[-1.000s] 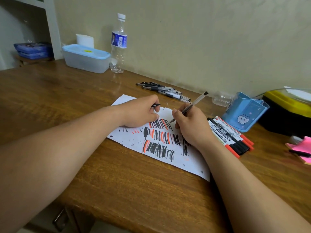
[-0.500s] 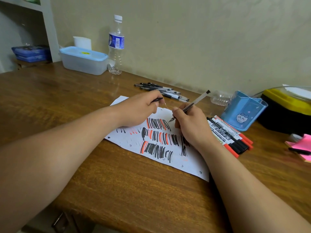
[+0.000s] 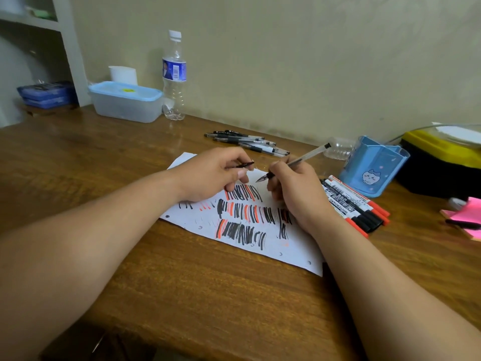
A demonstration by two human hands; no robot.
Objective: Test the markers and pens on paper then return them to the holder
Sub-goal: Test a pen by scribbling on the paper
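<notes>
Tip lifted off scribbled white paper (image 3: 294, 246); right grip (image 3: 294, 188) clamps clear plastic pen (image 3: 304, 157), left grip (image 3: 213, 175) pinches black cap (image 3: 246, 165); misaimed recapping could ink left grip.

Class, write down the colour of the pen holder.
Holder: light blue, seen best in the head view.

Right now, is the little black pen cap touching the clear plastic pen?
Apart. The head view shows the black pen cap pinched in the left hand; white paper shows between it and the clear plastic pen in the right hand.
</notes>
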